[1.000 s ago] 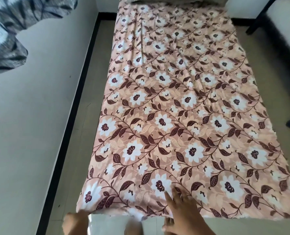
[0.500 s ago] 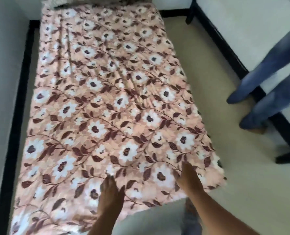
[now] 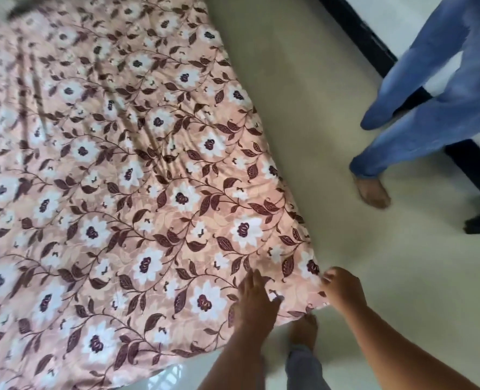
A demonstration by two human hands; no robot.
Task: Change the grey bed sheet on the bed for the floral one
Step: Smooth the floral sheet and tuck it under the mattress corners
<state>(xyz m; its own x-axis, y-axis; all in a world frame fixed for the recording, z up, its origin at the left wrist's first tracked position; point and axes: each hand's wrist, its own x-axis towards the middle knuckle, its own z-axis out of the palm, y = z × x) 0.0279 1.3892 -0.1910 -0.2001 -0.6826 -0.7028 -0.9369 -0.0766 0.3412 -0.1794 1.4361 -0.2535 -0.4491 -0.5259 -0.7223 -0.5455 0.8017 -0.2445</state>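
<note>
The floral sheet [image 3: 137, 209] lies spread over the bed, whose own surface is hidden beneath it; its long axis runs away from the person, from the foot edge at the bottom of the view up toward the far top left; no grey sheet shows. Everything turns on the near right corner [image 3: 316, 273] of the sheet, where the foot edge meets the long side edge that borders the bare floor [image 3: 303, 108]. The right grip [image 3: 344, 289] is the nearer one, touching that corner from the floor side with its fingers curled at the hem; whether they have pinched the cloth or only touch it I cannot tell, as the picture blurs there. The left grip [image 3: 257, 302] lies just inboard of the corner on top of the sheet, flat and wide, fingers spread and pointing up the bed, holding nothing. So the corner sits between the two, the cloth running away up and to the left of both. Slack creases [image 3: 160, 161] lie mid-sheet; I judge the coming move a draw on the corner toward the person and outward, the left grip pinning the top meanwhile. A bystander's legs in jeans [image 3: 430, 94] stand well apart, across the floor.
</note>
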